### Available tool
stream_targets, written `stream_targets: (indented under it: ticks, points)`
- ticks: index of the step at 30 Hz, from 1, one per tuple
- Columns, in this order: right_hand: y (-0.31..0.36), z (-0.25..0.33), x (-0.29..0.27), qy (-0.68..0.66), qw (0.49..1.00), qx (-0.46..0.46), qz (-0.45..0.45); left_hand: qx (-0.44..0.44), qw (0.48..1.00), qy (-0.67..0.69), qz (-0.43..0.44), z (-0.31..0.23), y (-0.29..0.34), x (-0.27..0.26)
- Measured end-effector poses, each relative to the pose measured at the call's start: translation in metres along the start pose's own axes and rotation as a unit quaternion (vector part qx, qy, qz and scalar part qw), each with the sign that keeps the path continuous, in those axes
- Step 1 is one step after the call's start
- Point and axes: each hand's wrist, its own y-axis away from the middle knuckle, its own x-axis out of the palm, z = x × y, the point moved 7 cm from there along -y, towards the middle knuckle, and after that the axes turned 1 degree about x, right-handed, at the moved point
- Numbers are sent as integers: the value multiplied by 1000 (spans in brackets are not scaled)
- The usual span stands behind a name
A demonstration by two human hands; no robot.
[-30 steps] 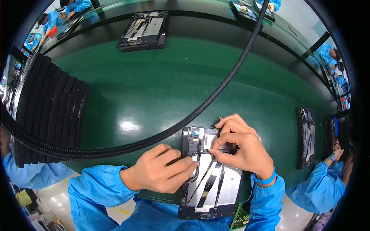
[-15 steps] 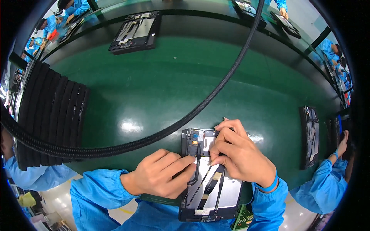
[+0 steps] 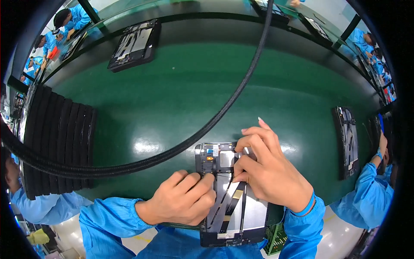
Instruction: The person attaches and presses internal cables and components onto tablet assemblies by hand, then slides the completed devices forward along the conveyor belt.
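Note:
An opened tablet (image 3: 255,214), with silver battery panels, thin black cables and a dark frame, lies at the table's near edge in front of me. My left hand (image 3: 181,197) is closed at its left side, fingers curled and fingertips resting near the dark board section. My right hand (image 3: 271,172) reaches over the upper right part, thumb and index finger pinched together near the upper end of a thin black cable (image 3: 223,199). Its outer fingers are bent and raised. Whatever lies between either hand's fingertips is hidden or too small to make out.
A thick black braided hose (image 3: 215,126) arches across the view. Black padded slabs (image 3: 58,142) stand in a row at left. Other opened tablets lie at the far left (image 3: 136,43) and right (image 3: 347,142). Co-workers in blue sit around; one person's hand (image 3: 381,144) is at right.
The view has shifted slightly. My left fingers have curled more and moved up along the tablet's left side. My right hand stays pinched, its outer fingers lifted higher.

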Motion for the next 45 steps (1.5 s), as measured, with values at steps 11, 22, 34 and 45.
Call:
stream_targets:
  ticks: [11,22,34,45]
  points:
    - [23,-8,-38,47,996,4,-72,217,975,-51,0,-17,-29,14]
    - [44,-49,-48,-103,993,37,-41,-37,910,397,110,-47,-48,37]
    - [54,-80,-27,-160,972,143,92,-45,992,106,-46,-46,-58,47]
    - [56,-83,-25,-201,961,171,85,13,1000,-16,-2,-47,-59,54]
